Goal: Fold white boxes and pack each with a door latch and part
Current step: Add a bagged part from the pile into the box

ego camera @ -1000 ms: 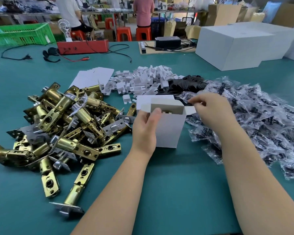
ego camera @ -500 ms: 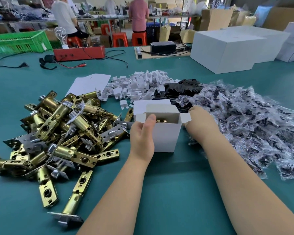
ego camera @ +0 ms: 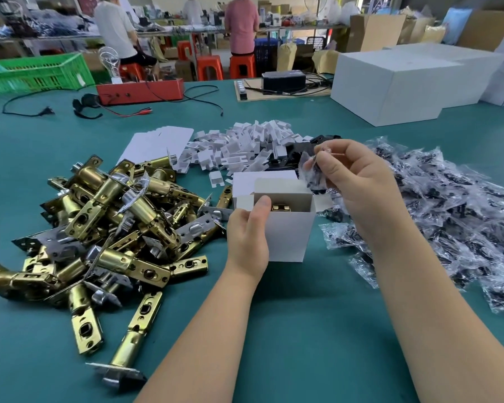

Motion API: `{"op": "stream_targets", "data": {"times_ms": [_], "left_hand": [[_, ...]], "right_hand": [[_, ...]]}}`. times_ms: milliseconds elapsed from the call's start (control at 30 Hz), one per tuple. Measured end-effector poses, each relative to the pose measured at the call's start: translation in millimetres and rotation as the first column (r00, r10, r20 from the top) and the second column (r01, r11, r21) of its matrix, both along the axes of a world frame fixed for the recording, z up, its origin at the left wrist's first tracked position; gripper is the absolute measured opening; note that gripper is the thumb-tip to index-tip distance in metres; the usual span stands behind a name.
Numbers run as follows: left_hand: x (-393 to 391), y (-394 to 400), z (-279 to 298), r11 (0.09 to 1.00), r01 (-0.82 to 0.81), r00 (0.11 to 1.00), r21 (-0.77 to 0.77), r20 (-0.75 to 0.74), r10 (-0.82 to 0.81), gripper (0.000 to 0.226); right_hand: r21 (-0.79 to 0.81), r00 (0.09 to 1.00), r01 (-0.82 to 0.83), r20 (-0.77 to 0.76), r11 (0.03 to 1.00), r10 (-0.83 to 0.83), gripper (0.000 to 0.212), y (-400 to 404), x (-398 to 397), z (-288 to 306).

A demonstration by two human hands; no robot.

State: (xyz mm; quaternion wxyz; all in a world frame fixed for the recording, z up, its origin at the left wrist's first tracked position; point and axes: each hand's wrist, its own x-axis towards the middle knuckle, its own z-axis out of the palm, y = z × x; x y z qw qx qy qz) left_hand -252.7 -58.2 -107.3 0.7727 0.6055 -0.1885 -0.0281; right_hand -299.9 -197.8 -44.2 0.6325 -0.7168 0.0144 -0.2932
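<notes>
**A:** What does the white box (ego camera: 285,231) hold?

**B:** It stands upright on the teal table (ego camera: 288,330) with its top flaps open, and a brass door latch (ego camera: 280,207) shows inside. The left hand (ego camera: 246,237) grips its near left corner, thumb curled over the rim.

**A:** And the right hand (ego camera: 358,181)?

**B:** It is raised just above the box's right rear, fingers pinching a clear bagged part (ego camera: 313,173).

**A:** How crowded are the sides?

**B:** The latch pile (ego camera: 105,228) lies just left of the box, the heap of bagged parts (ego camera: 448,222) spreads right, and white cardboard inserts (ego camera: 245,146) sit behind. Bare tabletop shows in front, between the forearms.
</notes>
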Motion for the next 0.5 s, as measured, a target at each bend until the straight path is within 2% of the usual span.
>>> {"op": "stream_targets", "data": {"times_ms": [133, 167, 367, 433, 500], "left_hand": [[0.6, -1.2, -1.5, 1.0, 0.002, 1.0, -0.021, -0.029, -0.002, 0.056], [0.7, -1.4, -1.3, 1.0, 0.005, 1.0, -0.023, -0.025, -0.005, 0.051], [0.0, -1.4, -0.2, 1.0, 0.014, 0.999, -0.026, -0.045, -0.015, 0.054], [-0.3, -1.5, 0.7, 0.999, 0.029, 0.999, -0.027, -0.04, -0.031, 0.049], [0.8, -1.4, -0.6, 0.999, 0.045, 0.999, -0.026, -0.017, -0.046, 0.05]], "right_hand": [[-0.061, 0.991, -0.135, -0.011, 0.989, 0.135, 0.019, 7.8, -7.6, 5.2], [-0.048, 0.988, -0.154, -0.037, 0.987, 0.153, 0.018, 8.3, -8.6, 6.1], [-0.027, 0.985, -0.131, -0.115, 0.991, 0.127, 0.012, 10.4, -9.4, 8.8], [-0.097, 0.989, -0.07, -0.133, 0.993, 0.057, 0.007, 12.3, -6.8, 6.1], [-0.285, 0.989, 0.016, -0.134, 0.958, -0.056, 0.008, 11.3, -4.4, 2.7]]}}
